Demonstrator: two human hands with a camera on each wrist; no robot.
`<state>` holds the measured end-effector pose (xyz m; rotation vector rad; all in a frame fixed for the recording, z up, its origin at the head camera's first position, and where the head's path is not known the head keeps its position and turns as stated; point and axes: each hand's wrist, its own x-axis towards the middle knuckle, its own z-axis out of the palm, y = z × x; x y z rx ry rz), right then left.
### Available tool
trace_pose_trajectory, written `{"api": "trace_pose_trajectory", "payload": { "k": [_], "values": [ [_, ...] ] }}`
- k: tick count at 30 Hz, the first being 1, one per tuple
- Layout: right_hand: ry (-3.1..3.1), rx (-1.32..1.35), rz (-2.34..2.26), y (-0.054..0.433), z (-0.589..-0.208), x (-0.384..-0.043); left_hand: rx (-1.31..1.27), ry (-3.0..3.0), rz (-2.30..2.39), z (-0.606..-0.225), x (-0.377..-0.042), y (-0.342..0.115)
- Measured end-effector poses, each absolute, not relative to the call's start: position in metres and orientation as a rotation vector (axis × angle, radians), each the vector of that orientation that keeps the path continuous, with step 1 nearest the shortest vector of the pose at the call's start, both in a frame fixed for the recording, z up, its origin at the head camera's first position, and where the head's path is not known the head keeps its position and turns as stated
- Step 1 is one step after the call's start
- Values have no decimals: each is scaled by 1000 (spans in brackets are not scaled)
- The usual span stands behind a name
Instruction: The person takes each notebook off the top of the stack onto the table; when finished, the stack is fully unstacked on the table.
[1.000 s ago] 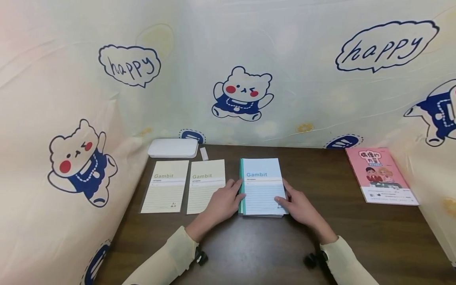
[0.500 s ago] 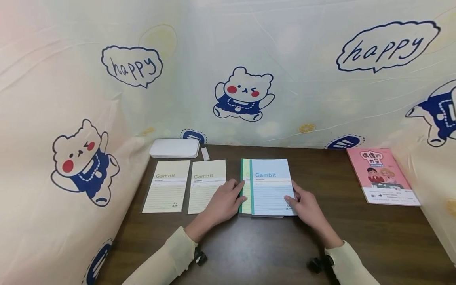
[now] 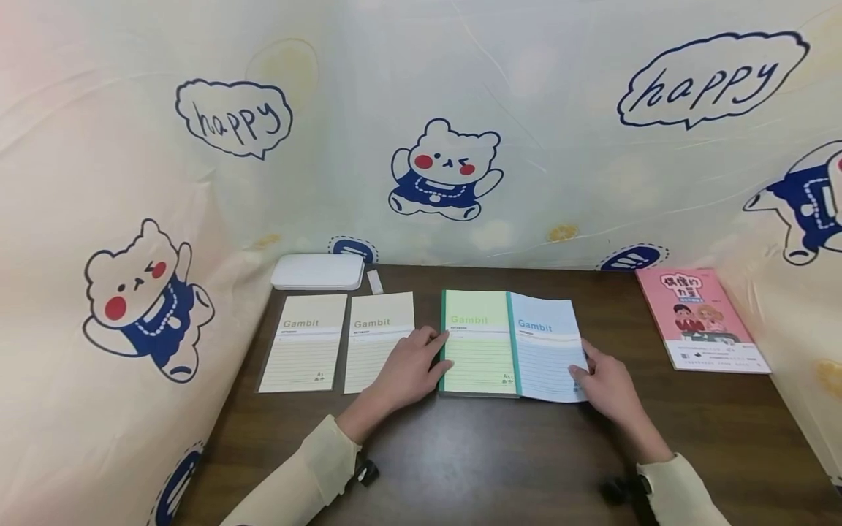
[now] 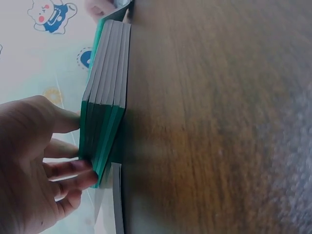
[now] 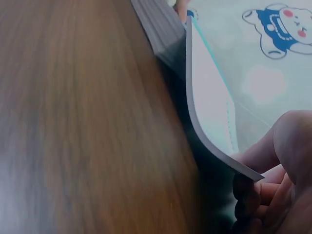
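My right hand [image 3: 610,386] pinches the right edge of a blue-covered Gambit notebook [image 3: 544,351], thumb on top and fingers beneath. In the right wrist view that notebook [image 5: 210,112] curves up off the table at the held side, its spine end still resting on the stack. Under it lies a green-covered notebook [image 3: 476,358], the top one of a stack with green spines [image 4: 100,141]. Against those spines rest the fingers of my left hand [image 3: 409,372], reaching over part of a cream notebook [image 3: 380,351].
A second cream notebook [image 3: 304,351] lies at the left. Behind them are a white case [image 3: 317,272] and a small white block [image 3: 375,282]. A pink book [image 3: 700,321] sits far right. Printed cloth [image 3: 526,183] walls in the brown table [image 3: 454,460].
My right hand has drawn the blue notebook rightward off the stack, uncovering the green one. The left hand has stayed at the stack's spine.
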<state>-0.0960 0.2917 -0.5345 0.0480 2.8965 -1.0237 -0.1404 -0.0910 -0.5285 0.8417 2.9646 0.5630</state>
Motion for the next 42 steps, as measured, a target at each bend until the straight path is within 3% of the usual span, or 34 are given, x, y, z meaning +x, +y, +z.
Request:
{"api": "trace_pose_trajectory", "payload": {
  "k": [18,42],
  "values": [
    [2842,207,-970,301,-534,-97,815,2955,615,-530,-138,-92],
    [2841,-8,-956,317,-542,-99,771,2921,630,-525,-137,-90]
  ]
}}
